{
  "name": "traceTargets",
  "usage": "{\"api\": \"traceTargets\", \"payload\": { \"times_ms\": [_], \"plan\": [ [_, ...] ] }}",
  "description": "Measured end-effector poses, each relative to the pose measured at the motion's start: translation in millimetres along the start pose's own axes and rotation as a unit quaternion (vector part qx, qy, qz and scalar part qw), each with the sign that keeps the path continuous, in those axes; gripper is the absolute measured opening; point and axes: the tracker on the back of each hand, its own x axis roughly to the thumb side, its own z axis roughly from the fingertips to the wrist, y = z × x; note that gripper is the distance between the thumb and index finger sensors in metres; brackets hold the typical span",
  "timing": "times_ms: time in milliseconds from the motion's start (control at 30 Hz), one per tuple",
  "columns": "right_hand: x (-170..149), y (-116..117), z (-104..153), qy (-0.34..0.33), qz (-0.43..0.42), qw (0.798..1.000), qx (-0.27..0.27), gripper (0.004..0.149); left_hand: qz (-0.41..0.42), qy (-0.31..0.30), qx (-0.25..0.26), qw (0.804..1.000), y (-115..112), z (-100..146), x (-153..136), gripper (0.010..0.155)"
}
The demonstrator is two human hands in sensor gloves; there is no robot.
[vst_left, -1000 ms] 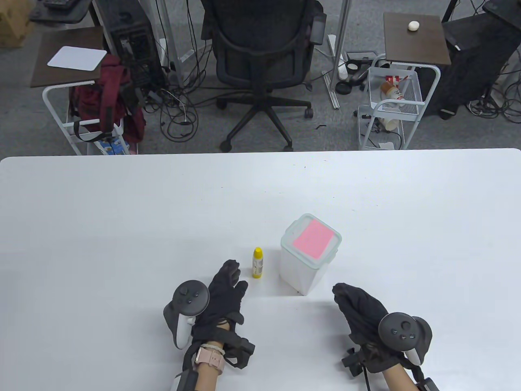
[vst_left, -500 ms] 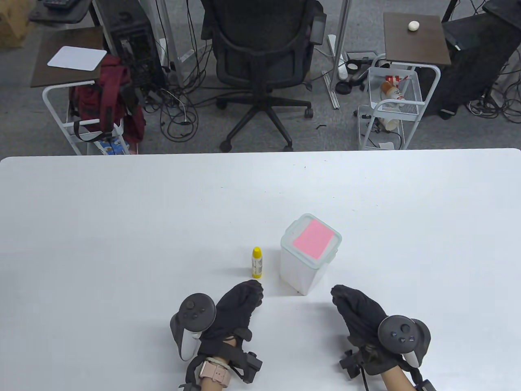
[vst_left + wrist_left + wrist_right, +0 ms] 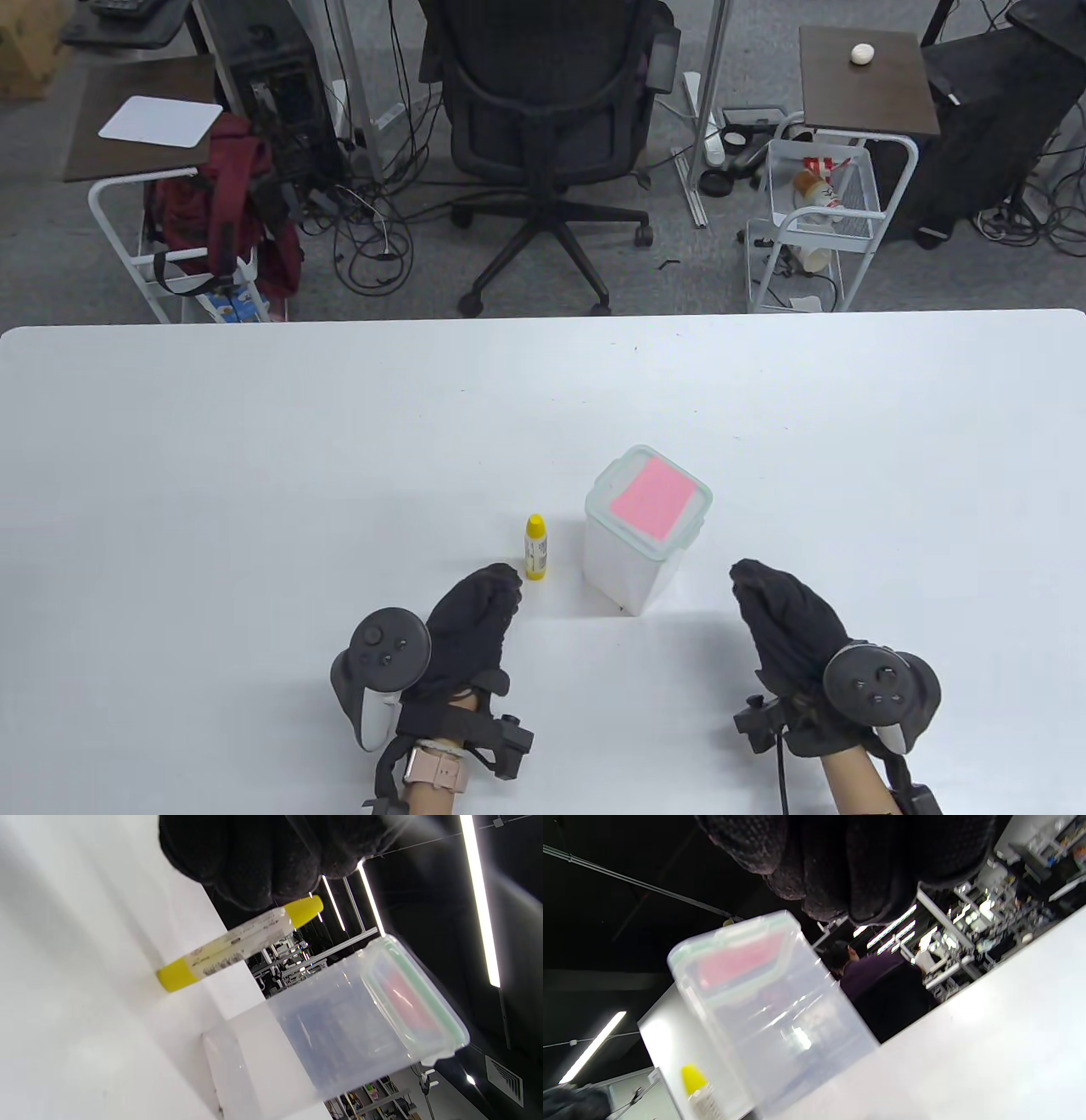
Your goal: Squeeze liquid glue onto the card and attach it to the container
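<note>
Left hand [image 3: 462, 632] loose, empty, fingertips just short of the upright glue tube [image 3: 536, 548] at its 1 o'clock. A clumsy grab tips it. Right hand [image 3: 785, 624] also empty; container [image 3: 632, 560] unbraced.

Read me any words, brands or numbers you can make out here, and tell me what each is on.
No text can be read in any view.
Glue bottle: dark print on its label, too small and blurred to read.
Red and white item in the wire cart behind the table: markings too small to read.
Pink card and container: no print visible.
</note>
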Motion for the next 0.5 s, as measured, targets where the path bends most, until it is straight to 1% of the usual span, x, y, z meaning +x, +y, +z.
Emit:
{"api": "traceTargets", "payload": {
  "times_ms": [100,200,267,333,367,433,500],
  "plan": [
    [-0.3,-14.6,-12.4,-0.006,0.051,0.998,-0.030,0.038,-0.023,0.004,0.030,0.999,13.3,-3.8,4.4,0.046],
    [-1.4,-18.8,-21.8,-0.007,0.099,0.994,-0.039,0.040,-0.058,0.009,0.053,0.997,23.2,-8.1,8.7,0.051],
    [-3.8,-16.9,-27.1,-0.002,0.125,0.991,-0.038,0.045,-0.093,0.011,0.077,0.993,28.6,-11.0,11.4,0.057],
    [-7.7,-10.9,-30.9,0.005,0.151,0.988,-0.025,0.051,-0.134,0.013,0.106,0.985,31.7,-13.7,13.6,0.061],
    [-10.2,-7.3,-32.1,0.009,0.164,0.986,-0.014,0.055,-0.158,0.017,0.108,0.981,32.5,-15.5,13.8,0.064],
    [-15.9,1.2,-33.0,0.015,0.184,0.983,0.010,0.064,-0.196,0.016,0.104,0.975,31.2,-17.6,12.1,0.071],
    [-21.5,9.6,-33.8,0.019,0.209,0.976,0.055,0.069,-0.230,0.015,0.092,0.969,25.9,-19.7,6.4,0.078]
  ]
}}
